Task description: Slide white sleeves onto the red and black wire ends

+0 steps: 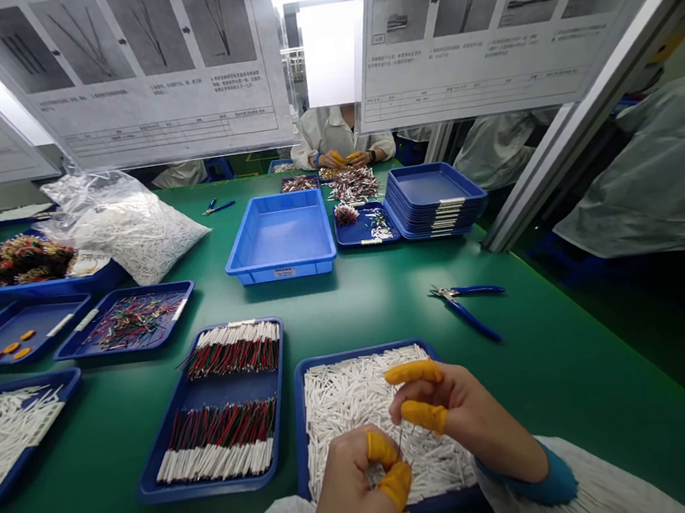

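Yellow finger cots cover the thumb and index finger of both my hands. My left hand [361,483] is closed in a pinch on thin dark wires [400,441], whose ends stick up between the hands. Just above and to the right, my right hand [440,399] has its thumb and index finger apart, close to the wire ends; whether another finger touches them I cannot tell. Both hands are over a blue tray [301,417] full of short white tubes [351,394]. Left of it, another blue tray [200,393] holds two rows of red, green and black wires with white sleeves [226,427].
Blue-handled cutters [466,303] lie right of the tubes. Beyond are a blue bin [280,235], stacked trays [435,194] and a bag of white tubes [127,222]. Loose wires fill a left tray [133,322]. A metal post [580,99] rises at right; a co-worker [340,139] sits opposite.
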`<act>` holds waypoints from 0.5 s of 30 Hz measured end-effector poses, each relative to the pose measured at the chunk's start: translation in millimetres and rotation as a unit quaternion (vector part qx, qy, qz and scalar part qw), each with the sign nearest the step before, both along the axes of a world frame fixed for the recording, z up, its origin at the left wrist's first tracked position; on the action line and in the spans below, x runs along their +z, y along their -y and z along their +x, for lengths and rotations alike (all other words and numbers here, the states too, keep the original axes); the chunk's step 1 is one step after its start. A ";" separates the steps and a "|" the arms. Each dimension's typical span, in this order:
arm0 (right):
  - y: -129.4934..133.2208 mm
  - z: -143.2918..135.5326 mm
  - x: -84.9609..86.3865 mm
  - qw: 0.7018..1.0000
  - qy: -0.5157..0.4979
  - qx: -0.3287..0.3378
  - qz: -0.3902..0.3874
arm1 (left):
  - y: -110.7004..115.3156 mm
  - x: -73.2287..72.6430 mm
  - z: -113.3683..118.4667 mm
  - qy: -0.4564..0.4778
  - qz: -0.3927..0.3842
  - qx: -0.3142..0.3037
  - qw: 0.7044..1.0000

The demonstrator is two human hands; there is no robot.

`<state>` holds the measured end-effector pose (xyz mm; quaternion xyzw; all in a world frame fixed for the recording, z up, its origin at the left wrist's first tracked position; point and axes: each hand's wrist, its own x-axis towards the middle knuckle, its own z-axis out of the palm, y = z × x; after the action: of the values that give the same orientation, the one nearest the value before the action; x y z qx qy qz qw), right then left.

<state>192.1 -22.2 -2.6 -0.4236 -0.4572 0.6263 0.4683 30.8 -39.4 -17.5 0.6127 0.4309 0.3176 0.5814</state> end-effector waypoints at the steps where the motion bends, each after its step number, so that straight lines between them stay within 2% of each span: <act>1: 0.2 0.1 -0.5 1.000 0.002 0.028 0.002 | -0.2 1.0 0.1 -0.009 0.013 0.006 1.000; 4: -0.1 1.3 -0.6 0.997 0.003 0.075 0.021 | -0.6 5.3 0.2 -0.030 0.052 0.024 0.998; 10: -1.2 1.0 0.1 0.996 0.071 0.045 0.027 | 0.8 8.8 -1.8 -0.051 0.072 0.045 0.995; 15: 1.8 -7.7 -1.1 0.990 0.092 0.069 0.077 | 0.6 4.3 0.3 -0.058 0.099 0.049 0.992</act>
<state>184.4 -24.0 -3.7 -0.4092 -0.5738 0.5783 0.4110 31.1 -39.9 -13.2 0.6632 0.4595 0.3506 0.4755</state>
